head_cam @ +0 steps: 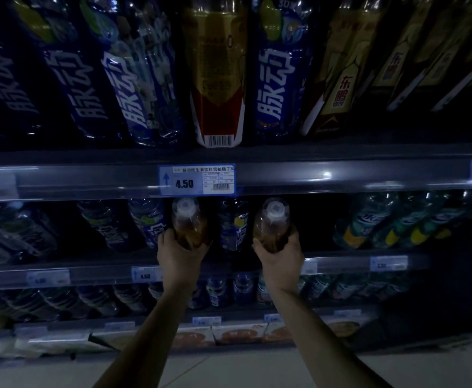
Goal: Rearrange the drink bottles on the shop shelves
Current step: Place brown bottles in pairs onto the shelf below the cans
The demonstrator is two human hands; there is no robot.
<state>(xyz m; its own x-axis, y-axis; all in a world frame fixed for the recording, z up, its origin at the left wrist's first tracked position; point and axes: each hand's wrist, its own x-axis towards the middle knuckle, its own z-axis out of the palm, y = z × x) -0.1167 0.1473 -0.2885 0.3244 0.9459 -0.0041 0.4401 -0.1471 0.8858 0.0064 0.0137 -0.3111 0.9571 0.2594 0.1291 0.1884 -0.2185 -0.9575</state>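
My left hand (176, 254) grips an amber drink bottle (188, 222) with a pale cap, held at the front of the second shelf. My right hand (281, 257) grips a second amber bottle (271, 224) of the same kind, a little to the right. Both caps point up toward the shelf edge (327, 175) above. A blue-labelled bottle (233, 225) stands on the shelf between the two held bottles. On the top shelf a gold and red bottle (218, 79) stands among blue-labelled bottles (279, 79).
A price tag reading 4.50 (197, 179) hangs on the top shelf edge just above my hands. Green and yellow bottles (383, 222) fill the second shelf at right, dark gold bottles (349, 74) the top right. Lower shelves (229, 317) hold more bottles and boxes. The scene is dim.
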